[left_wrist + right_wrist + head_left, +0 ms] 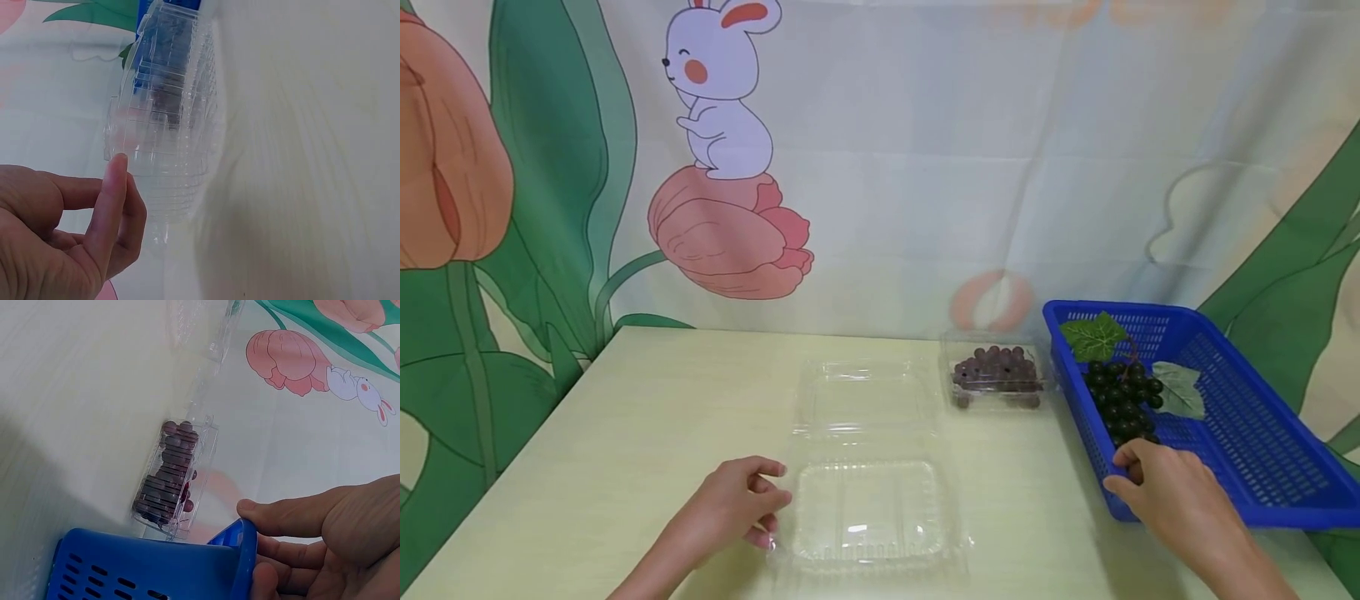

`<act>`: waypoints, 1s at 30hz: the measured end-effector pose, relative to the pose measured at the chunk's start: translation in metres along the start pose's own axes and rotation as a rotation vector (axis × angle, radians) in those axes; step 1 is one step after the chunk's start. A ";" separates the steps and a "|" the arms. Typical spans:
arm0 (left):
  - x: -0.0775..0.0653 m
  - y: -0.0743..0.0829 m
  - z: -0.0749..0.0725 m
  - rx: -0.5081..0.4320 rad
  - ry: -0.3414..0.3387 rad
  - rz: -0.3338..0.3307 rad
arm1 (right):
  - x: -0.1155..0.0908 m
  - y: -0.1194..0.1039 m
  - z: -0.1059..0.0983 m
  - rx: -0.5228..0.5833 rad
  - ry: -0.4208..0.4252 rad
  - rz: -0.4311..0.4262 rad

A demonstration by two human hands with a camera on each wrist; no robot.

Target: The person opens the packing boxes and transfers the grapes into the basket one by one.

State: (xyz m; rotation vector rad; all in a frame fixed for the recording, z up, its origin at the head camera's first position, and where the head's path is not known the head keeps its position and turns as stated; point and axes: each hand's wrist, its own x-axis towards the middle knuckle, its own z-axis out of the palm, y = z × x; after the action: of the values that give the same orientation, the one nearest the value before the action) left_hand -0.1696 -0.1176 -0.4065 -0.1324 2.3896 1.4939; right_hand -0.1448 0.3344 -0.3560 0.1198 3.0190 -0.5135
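An empty clear plastic clamshell box [868, 508] lies unfolded on the table, its lid [868, 396] laid back behind the base. At the left edge of the base is my left hand [730, 504], fingers loosely bent. The left wrist view shows that hand [81, 231] beside the clear wall, nothing held. My right hand [1180, 500] is over the near left rim of a blue basket [1262, 417], close to a bunch of dark grapes [1123, 400]. In the right wrist view, the rim partly hides the fingertips of that hand [312, 544].
A closed clear box of reddish-purple grapes [997, 375] stands behind, between the open clamshell and the basket. Green leaves [1097, 336] are attached to the dark bunch. A printed curtain [887, 167] with a rabbit and tulips hangs along the table's back edge.
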 end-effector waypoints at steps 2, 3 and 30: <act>0.000 0.000 -0.003 0.007 0.003 -0.003 | -0.001 -0.001 0.000 0.001 0.008 -0.003; 0.000 0.000 -0.004 0.009 0.003 -0.003 | -0.001 -0.002 0.000 -0.002 0.012 -0.006; 0.013 -0.010 -0.070 0.173 0.029 -0.042 | -0.003 -0.007 0.007 -0.023 0.029 0.003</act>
State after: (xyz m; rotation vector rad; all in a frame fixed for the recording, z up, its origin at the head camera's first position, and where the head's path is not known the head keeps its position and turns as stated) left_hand -0.1950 -0.1830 -0.3910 -0.1643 2.5098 1.2683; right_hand -0.1417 0.3253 -0.3606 0.1316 3.0517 -0.4812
